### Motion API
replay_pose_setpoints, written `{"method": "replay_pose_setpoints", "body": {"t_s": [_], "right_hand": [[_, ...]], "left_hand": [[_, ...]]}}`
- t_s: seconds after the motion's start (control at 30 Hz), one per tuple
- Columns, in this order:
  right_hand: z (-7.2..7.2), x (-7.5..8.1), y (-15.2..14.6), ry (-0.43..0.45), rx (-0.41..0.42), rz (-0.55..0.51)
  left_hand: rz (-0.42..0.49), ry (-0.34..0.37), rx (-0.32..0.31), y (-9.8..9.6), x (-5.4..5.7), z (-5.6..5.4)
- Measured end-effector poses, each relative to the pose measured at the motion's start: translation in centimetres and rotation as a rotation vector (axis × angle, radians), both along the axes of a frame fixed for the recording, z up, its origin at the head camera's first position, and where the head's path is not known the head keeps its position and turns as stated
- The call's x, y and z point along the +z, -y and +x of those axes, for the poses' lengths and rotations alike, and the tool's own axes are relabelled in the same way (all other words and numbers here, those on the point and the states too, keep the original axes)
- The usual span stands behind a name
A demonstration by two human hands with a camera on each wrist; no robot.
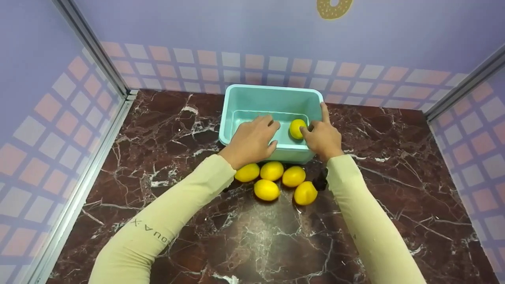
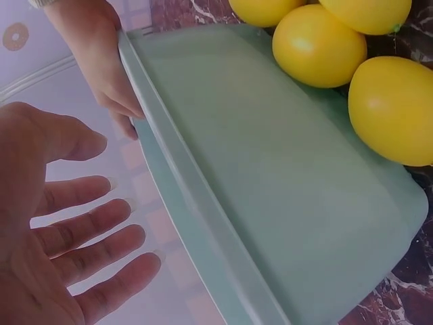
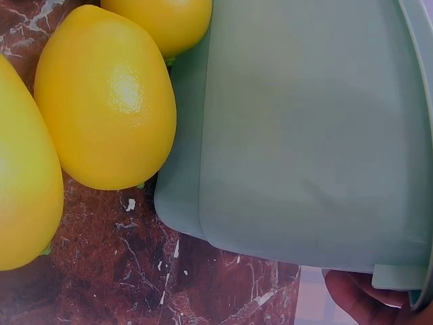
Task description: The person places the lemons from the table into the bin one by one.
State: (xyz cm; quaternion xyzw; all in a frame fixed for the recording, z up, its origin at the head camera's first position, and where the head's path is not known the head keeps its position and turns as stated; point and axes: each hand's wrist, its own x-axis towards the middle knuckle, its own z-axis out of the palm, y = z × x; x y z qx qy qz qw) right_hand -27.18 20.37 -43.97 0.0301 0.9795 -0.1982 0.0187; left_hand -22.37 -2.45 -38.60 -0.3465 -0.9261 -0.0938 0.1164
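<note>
Lilac walls (image 1: 221, 27) banded with pink and white squares (image 1: 184, 73) stand round a dark red marble table (image 1: 173, 272) veined in white, a doughnut picture (image 1: 334, 12) high on the back one. From where I stand, the person's left hand (image 1: 254, 138) hangs over the near side of a pale green tub (image 1: 294, 154), fingers loosely spread, thumb apart, holding nothing. Their right hand (image 1: 324, 138) grips the tub's right end: one finger lies straight along the rim, fingers curl beneath the lip outside, and the thumb reaches over the inside. One lemon (image 1: 296, 128) rests on the tub's floor toward the right, close by that thumb; I can't tell whether the two touch. Just in front of the tub, five more lemons (image 1: 272, 170) sit on the table: three in a row near its wall, the leftmost partly hidden by the left cuff (image 1: 225, 167), and two on the person's side of that row. Long pale yellow sleeves (image 1: 367, 213) reach both wrists, dark lettering (image 1: 148, 228) running along the left one. Farther out, metal strips (image 1: 88, 37) mark the corners where the side walls meet the back wall.
</note>
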Motion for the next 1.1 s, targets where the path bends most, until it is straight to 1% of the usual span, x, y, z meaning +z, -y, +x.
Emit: {"method": "replay_pose_setpoints", "body": {"t_s": [0.23, 0.47, 0.63, 0.83, 1.1], "right_hand": [[0.1, 0.0, 0.0, 0.01, 0.001, -0.01], [0.2, 0.1, 0.0, 0.012, 0.002, -0.016], [0.2, 0.0, 0.0, 0.014, 0.003, -0.012], [0.3, -0.1, 0.0, 0.016, 0.007, -0.015], [0.2, -0.1, -0.1, -0.002, 0.012, -0.014]], "left_hand": [[-0.024, 0.025, -0.005, 0.0, 0.2, 1.0], [-0.036, -0.015, -0.029, -0.3, 0.2, 2.1], [-0.04, -0.014, -0.047, -0.6, 0.2, 2.8], [-0.049, -0.022, -0.073, -0.9, -0.2, 3.6], [-0.076, -0.001, -0.1, -1.6, -1.1, 4.5]]}}
